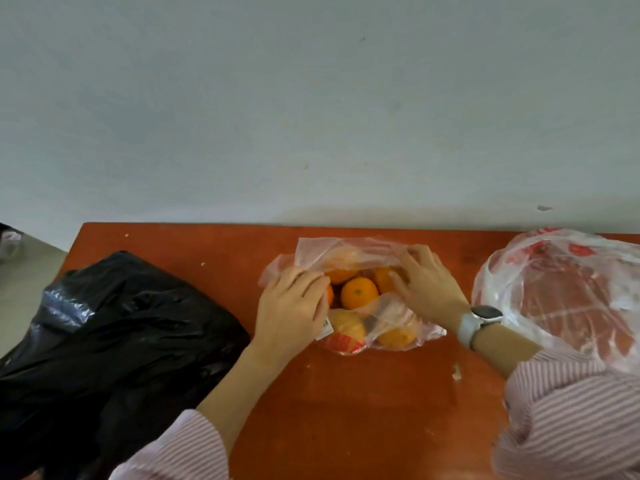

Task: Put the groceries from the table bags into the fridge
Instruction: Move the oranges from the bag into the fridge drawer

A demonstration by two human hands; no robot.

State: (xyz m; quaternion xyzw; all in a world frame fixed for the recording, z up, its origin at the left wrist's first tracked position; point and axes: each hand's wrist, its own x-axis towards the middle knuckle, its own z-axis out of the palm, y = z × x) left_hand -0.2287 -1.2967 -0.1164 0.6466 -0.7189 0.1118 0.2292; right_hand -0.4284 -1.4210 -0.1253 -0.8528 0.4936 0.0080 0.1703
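Setting: Pale wall [311, 98] behind a red-brown worktop [346, 393]; no fridge in my view.
Clear bag: thin plastic bag of oranges [360, 292] at the worktop's centre, mouth pulled open.
Left hand: my left hand [291, 313] holds the bag's 9 o'clock edge; its fingers [304, 282] are curled onto the plastic.
Right hand: my right hand [426, 282], watch on its wrist, pinches the 3 o'clock edge.
Other bags: black bag [114, 341] at 9 o'clock, printed white bag [561, 289] at 3 o'clock, both apparently still full.
Progress: early, I judge; the oranges are still bagged and everything seen remains to be moved.
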